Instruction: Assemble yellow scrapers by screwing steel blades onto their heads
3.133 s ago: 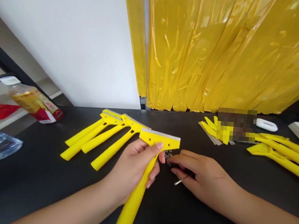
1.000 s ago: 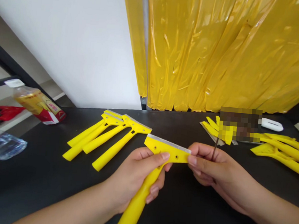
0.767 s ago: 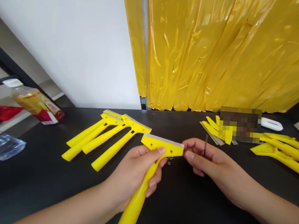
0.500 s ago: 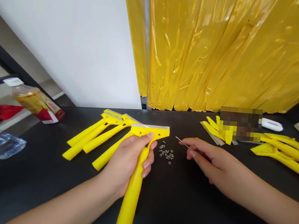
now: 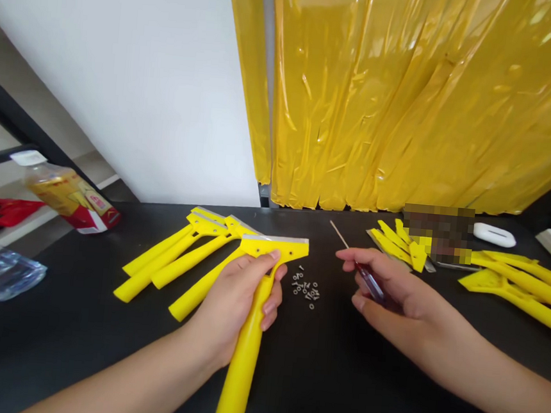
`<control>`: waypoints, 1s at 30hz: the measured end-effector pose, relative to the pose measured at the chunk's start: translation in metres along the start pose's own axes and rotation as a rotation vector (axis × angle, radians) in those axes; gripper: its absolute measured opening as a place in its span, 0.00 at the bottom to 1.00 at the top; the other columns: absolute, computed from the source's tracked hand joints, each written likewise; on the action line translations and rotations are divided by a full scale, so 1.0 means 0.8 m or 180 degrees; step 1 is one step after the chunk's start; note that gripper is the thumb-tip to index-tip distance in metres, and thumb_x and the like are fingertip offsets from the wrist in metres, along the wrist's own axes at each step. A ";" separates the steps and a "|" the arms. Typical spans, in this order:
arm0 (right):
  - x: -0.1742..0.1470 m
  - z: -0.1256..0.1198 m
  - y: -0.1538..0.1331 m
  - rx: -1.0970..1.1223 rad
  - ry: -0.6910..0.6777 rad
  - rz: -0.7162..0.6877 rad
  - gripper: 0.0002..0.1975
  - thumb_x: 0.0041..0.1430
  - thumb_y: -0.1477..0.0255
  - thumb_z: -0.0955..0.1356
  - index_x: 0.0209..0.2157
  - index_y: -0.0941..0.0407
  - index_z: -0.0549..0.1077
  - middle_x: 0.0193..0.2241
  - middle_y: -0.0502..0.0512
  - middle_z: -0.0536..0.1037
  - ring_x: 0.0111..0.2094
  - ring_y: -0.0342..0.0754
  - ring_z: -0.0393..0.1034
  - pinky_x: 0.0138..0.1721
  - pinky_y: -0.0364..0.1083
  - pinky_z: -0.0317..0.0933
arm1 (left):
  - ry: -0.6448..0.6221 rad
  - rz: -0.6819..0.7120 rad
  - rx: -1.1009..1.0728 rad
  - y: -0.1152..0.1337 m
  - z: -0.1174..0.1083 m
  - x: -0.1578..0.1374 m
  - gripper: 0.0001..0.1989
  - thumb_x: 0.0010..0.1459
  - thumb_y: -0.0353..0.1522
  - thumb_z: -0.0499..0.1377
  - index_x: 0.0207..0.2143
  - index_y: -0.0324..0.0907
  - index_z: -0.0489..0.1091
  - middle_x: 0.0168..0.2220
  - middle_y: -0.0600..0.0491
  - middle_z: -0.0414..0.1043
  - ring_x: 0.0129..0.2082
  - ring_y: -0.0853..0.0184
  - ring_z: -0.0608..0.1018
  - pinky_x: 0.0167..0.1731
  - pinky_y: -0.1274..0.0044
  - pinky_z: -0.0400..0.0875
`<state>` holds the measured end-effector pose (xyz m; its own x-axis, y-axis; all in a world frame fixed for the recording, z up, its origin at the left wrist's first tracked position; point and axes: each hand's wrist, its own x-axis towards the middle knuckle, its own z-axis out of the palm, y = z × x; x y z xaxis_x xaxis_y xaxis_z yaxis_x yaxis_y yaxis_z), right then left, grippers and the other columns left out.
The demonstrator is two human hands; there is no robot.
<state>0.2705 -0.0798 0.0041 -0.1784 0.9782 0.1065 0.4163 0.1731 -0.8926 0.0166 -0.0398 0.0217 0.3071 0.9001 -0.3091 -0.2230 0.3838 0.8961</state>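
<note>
My left hand (image 5: 242,287) is closed around the neck of a yellow scraper (image 5: 242,364), its thumb on the head below a pale blade edge. Two dark holes show in that head. To the right, my right hand (image 5: 394,284) holds a screwdriver (image 5: 369,283) with a thin metal shaft and a dark translucent handle; the tip points up and to the left. Between the hands lies a small pile of screws and nuts (image 5: 307,289) on the black table (image 5: 318,377). Several more yellow scrapers (image 5: 189,253) with metal edges lie left of my left hand.
A drink bottle (image 5: 71,195) leans at the left, near a clear plastic bag (image 5: 4,273). Yellow flat pieces (image 5: 392,242) and yellow handles (image 5: 529,286) lie at the right, with a white case (image 5: 495,235) behind. A white panel (image 5: 146,79) and yellow film (image 5: 386,100) stand behind the table.
My right hand has turned the screwdriver in its fingers, so its handle now shows and its shaft points more upward. The left hand keeps the scraper in nearly the same place.
</note>
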 end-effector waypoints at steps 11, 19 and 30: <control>-0.016 -0.005 -0.030 -0.0902 -0.0402 -0.1440 0.27 0.75 0.76 0.64 0.71 0.45 0.62 0.53 0.58 0.76 0.49 0.49 0.77 0.49 0.46 0.75 | -0.0044 0.0008 0.0003 0.002 0.001 -0.001 0.16 0.68 0.41 0.62 0.30 0.43 0.69 0.15 0.58 0.62 0.13 0.73 0.62 0.15 0.82 0.59; -0.013 -0.005 -0.020 -0.0785 0.0184 -0.1264 0.10 0.75 0.74 0.67 0.51 0.46 0.75 0.40 0.50 0.80 0.37 0.45 0.78 0.37 0.43 0.72 | -0.0090 -0.0053 0.0017 -0.001 0.002 -0.002 0.15 0.68 0.42 0.62 0.30 0.43 0.69 0.16 0.58 0.62 0.14 0.73 0.62 0.16 0.82 0.59; -0.011 0.003 -0.004 -0.0995 0.0078 -0.1110 0.05 0.75 0.71 0.67 0.49 0.47 0.70 0.39 0.48 0.81 0.36 0.45 0.78 0.36 0.43 0.70 | -0.0133 -0.0063 0.0107 -0.007 0.004 -0.003 0.17 0.70 0.43 0.61 0.30 0.42 0.69 0.15 0.58 0.62 0.13 0.73 0.62 0.16 0.82 0.58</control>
<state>0.2683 -0.0890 0.0047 -0.3358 0.8573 0.3903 0.5846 0.5145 -0.6273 0.0204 -0.0446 0.0187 0.3496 0.8828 -0.3138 -0.1856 0.3936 0.9004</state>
